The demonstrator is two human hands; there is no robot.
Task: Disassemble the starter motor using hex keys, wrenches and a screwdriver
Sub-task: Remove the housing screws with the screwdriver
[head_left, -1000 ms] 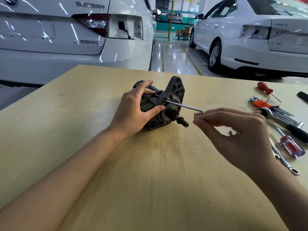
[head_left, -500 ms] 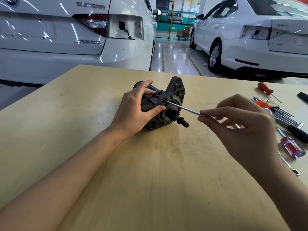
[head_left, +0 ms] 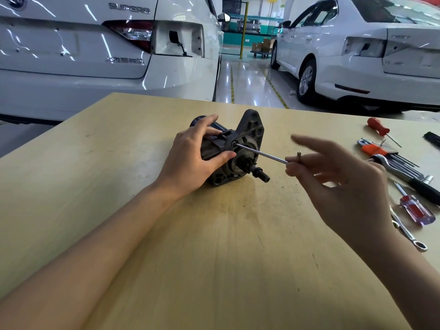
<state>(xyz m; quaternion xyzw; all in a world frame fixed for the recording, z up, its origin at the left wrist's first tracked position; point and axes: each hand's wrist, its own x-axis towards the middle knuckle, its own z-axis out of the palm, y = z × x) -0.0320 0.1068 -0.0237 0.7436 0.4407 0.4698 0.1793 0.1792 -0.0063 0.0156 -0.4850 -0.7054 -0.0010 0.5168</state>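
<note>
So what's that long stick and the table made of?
The hex key looks like bare polished steel: thin, silvery, with a bright glint along it. The table looks like pale wood or a wood-look board: yellowish, matte, faint grain streaks, some dark smudges.

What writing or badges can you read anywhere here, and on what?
"SUPERB": raised letters on the white car's boot lid.
Chrome script badge lower on the same boot lid: too blurred to read.
Round emblem at the top left: cut off, unreadable.
Tools, motor: no text visible.
</note>
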